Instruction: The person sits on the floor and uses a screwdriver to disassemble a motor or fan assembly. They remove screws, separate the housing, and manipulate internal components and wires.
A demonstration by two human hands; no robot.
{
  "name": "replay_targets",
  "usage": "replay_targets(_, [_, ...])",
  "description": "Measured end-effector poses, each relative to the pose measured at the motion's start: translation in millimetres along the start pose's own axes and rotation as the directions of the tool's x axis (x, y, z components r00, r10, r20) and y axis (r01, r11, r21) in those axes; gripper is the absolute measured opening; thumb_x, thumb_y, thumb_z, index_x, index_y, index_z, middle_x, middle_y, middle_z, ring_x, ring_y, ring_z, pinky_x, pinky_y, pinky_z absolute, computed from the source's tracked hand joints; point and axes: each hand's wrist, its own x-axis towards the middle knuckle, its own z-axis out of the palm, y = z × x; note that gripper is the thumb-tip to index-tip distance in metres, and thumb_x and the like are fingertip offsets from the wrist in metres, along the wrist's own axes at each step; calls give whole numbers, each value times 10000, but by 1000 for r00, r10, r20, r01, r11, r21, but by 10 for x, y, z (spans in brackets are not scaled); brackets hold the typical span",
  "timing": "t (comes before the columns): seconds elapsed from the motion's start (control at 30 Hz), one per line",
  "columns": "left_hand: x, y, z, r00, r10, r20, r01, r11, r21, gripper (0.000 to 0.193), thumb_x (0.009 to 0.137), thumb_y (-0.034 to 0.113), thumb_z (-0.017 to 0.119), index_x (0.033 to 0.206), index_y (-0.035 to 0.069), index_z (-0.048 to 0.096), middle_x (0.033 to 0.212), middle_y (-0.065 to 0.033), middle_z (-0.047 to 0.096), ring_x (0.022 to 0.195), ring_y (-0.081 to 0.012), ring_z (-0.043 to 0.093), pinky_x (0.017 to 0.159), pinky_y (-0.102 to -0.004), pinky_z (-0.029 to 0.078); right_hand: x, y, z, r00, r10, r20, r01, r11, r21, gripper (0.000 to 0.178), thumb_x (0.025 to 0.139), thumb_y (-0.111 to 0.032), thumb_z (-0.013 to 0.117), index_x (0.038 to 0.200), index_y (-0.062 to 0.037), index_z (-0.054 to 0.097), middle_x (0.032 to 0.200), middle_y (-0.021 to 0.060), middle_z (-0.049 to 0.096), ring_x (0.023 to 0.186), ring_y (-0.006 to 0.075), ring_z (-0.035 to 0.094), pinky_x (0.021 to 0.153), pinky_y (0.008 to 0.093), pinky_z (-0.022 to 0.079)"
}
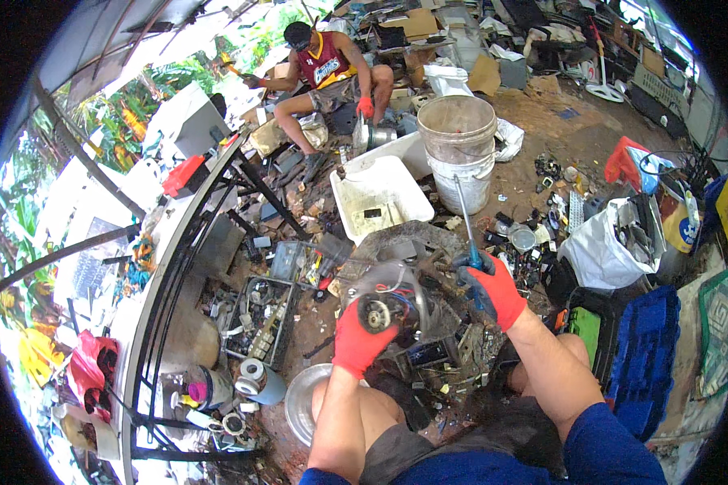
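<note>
1. Gripping a motor-like part (378, 314): left hand (358, 346), fingers round its metal end, centre of view.
2. Right hand (497, 293) closed on screwdriver (466, 214), shaft clear of the part.
3. Likely mid-teardown: wires (401, 300) exposed but attached, I think; stripping left.
4. Beyond: white tub (380, 184), then bucket (459, 148).

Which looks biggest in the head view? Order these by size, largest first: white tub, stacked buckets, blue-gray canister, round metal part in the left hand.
1. Stacked buckets and white tub: too alike to rank.
2. Blue-gray canister.
3. Round metal part in the left hand.
</note>
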Motion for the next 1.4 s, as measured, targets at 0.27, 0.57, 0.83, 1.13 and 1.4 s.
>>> replay_targets(0.27, [224,-1019,-77,995,-35,97,102,451,-887,468,949,288,540,1345,44,487,1276,-96,577,1135,-216,566,1007,-362,446,-36,-153,77,977,133,165,-160,973,164,320,932,-172,645,1228,-49,631,1030,9,671,852,89,588,748,260,488])
replay_targets(0.57, [252,-198,277,835,550,15,-523,786,329,548,955,293,607,1431,107,409,1395,-97,500,1253,-253,498,1059,-402,422,-188,-204,261,937,4,348,-146,912,383,463,902,-193,693,1329,-73,558,1003,-13,666,747,38,594,597,219,479])
replay_targets(0.83, [105,-760,280,996,78,41,-15,611,-792,550,947,380,578,1406,105,450,1411,-95,507,1263,-275,499,1114,-429,361,-457,-616,524,870,-91,484,-136,900,414,616,862,-72,695,1429,-51,455,1143,33,652,956,92,616,801,274,514])
replay_targets(1.13, [175,-718,325,958,27,285,278,144,-950,602,921,407,589,1421,114,430,1411,-99,509,1282,-272,484,1122,-435,352,-435,-517,454,900,-110,421,-16,958,285,608,843,-31,686,1412,-34,473,1218,56,644,1062,117,599,936,287,480])
replay_targets(1.4, [230,-807,407,977,164,135,-6,657,-754,573,974,443,482,1442,122,401,1412,-121,501,1289,-312,468,1100,-497,385,-422,-492,407,912,-48,407,-91,945,315,546,835,-80,744,1344,-43,551,1156,31,667,1017,92,591,914,275,476])
